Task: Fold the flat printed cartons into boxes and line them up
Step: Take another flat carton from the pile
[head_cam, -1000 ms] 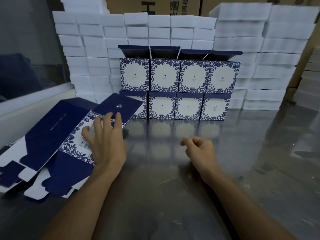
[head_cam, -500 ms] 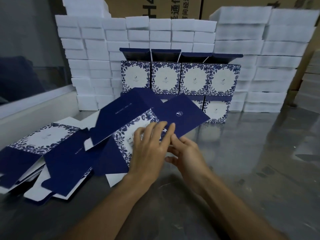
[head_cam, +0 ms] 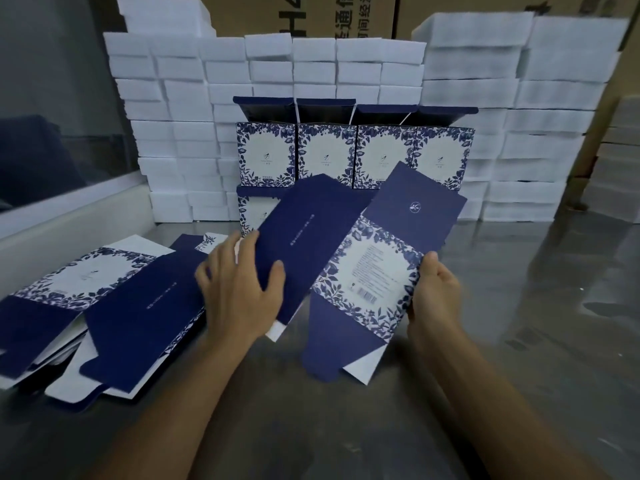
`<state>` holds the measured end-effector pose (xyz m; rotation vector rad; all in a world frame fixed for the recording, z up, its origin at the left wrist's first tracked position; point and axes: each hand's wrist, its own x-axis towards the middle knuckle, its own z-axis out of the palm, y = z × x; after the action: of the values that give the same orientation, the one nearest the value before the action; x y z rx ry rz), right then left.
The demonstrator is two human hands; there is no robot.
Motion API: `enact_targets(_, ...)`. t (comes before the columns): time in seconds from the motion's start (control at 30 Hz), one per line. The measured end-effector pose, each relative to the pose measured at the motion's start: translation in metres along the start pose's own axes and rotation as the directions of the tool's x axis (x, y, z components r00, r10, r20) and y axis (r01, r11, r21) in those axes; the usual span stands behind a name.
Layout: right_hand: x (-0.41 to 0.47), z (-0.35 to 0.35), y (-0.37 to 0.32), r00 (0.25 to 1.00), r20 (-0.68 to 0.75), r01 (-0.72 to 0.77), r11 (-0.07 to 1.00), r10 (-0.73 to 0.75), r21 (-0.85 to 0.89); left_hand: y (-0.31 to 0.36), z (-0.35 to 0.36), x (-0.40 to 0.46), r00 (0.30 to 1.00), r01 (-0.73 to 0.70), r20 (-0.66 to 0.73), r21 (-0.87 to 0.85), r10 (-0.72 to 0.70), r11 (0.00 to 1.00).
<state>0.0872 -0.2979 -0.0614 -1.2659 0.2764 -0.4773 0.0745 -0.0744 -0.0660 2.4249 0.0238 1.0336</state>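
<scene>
A flat navy and white floral carton (head_cam: pixel 367 268) is lifted off the table in front of me, tilted, its printed label panel facing up. My left hand (head_cam: pixel 239 289) grips its plain navy left panel, thumb on top. My right hand (head_cam: pixel 434 292) holds the carton's right edge, thumb along it. To the left lies a loose pile of flat cartons (head_cam: pixel 104 313). Behind stand folded boxes (head_cam: pixel 353 154) in two stacked rows, the upper row with lids raised; the lower row is partly hidden by the held carton.
The steel table (head_cam: pixel 519 323) stretches to the right and front. White foam blocks (head_cam: pixel 180 109) are stacked as a wall behind the boxes and at right (head_cam: pixel 540 116). A pale ledge under a glass pane (head_cam: pixel 69 216) borders the left side. Brown cardboard cases stand at the very back.
The carton has come off the pile, moved right and risen clear of the table. My right hand shifted from its middle to its right edge; my left hand took hold of the navy panel.
</scene>
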Motion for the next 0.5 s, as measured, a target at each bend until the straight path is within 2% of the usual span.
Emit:
enact_targets(0.1, 0.005, -0.006, 0.000, 0.998, -0.061, -0.022, 0.998, 0.026, 0.062, -0.002, 0.003, -0.001, 0.984, 0.156, 0.139, -0.378, -0.111, 0.913)
enact_targets(0.13, 0.005, -0.008, -0.001, 0.997, -0.076, -0.018, 0.998, 0.023, 0.067, -0.002, 0.003, -0.002, 0.980, 0.169, 0.168, -0.408, -0.108, 0.897)
enact_targets(0.23, 0.005, -0.009, -0.004, 0.997, -0.064, -0.037, 0.993, 0.044, 0.112, -0.003, 0.007, -0.006, 0.979, 0.089, 0.202, -0.380, -0.012, 0.921)
enact_targets(0.33, -0.002, -0.003, -0.008, 0.991, 0.080, -0.124, 0.967, 0.108, 0.225, -0.002, 0.010, -0.002, 0.986, 0.051, 0.166, -0.431, 0.024, 0.901)
enact_targets(0.4, -0.012, 0.002, -0.013, 0.967, 0.231, -0.181, 0.932, 0.110, 0.314, 0.003, 0.011, 0.001, 0.978, 0.101, 0.209, -0.481, 0.002, 0.871)
enact_targets(0.43, -0.016, 0.003, -0.014, 0.954, 0.293, -0.151, 0.939, 0.057, 0.309, 0.009, 0.008, 0.001, 0.965, 0.137, 0.261, -0.519, 0.004, 0.844)
enact_targets(0.5, -0.021, 0.005, -0.013, 0.933, 0.348, 0.017, 0.979, -0.088, 0.201, 0.021, 0.002, -0.003, 0.932, 0.246, 0.362, -0.630, -0.002, 0.737)
